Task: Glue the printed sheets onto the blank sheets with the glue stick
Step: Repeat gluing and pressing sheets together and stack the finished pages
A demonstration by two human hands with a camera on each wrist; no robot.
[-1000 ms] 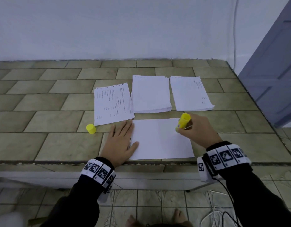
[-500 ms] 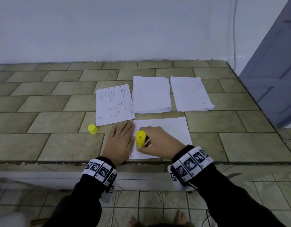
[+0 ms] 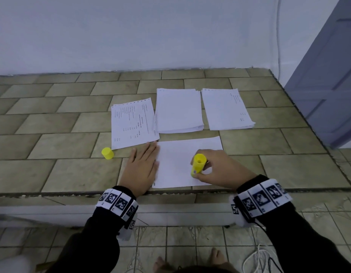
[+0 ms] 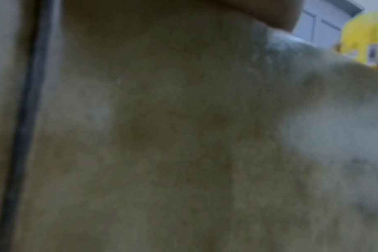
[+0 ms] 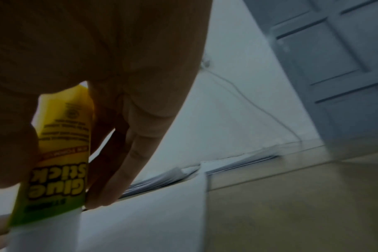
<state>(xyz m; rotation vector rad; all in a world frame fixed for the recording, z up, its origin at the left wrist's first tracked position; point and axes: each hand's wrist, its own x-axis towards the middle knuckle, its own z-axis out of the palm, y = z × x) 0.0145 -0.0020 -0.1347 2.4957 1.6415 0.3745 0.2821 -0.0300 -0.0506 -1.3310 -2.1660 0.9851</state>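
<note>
Right hand (image 3: pixel 220 168) clamped around yellow glue stick (image 3: pixel 198 166) tip-down on blank sheet (image 3: pixel 178 162); left hand (image 3: pixel 142 167) flat, fingers straight, on its edge.

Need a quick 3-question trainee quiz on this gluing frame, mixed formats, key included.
1. True or false: the yellow cap is on the glue stick.
2. Which hand grips the glue stick? A) left hand B) right hand
3. Fill in: the left hand lies flat at the ____ edge of the blank sheet.

Key: 1 false, the cap stands apart on the tiled counter; 2 B; 3 left.
</note>
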